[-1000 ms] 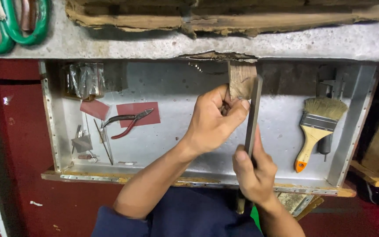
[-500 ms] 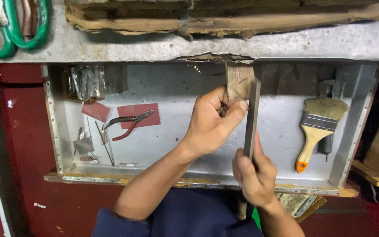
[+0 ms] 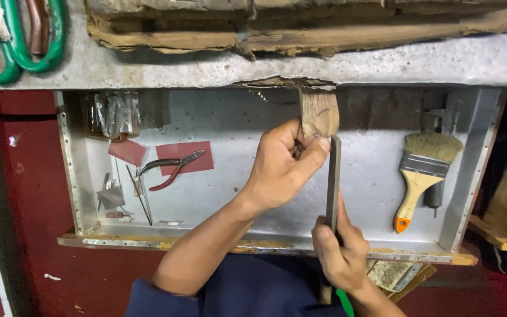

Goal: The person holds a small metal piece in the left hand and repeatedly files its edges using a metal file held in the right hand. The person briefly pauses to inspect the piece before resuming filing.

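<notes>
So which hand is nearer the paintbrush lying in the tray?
Right. The right hand grips the file just left of the paintbrush; the left hand holds the wooden piece farther left.

Flat grey file (image 3: 334, 182) upright against small worn wooden block (image 3: 319, 113) — block under bench edge

A workshop: a worn bench (image 3: 382, 61) above a metal drawer (image 3: 236, 147) holding pliers (image 3: 171, 167) and a paintbrush (image 3: 421, 176).

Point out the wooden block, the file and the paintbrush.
wooden block (image 3: 319, 111), head view, on its bare front face above the thumb.
file (image 3: 333, 176), head view, on the flat blade's middle.
paintbrush (image 3: 424, 165), head view, on the metal band below the bristles.
</notes>
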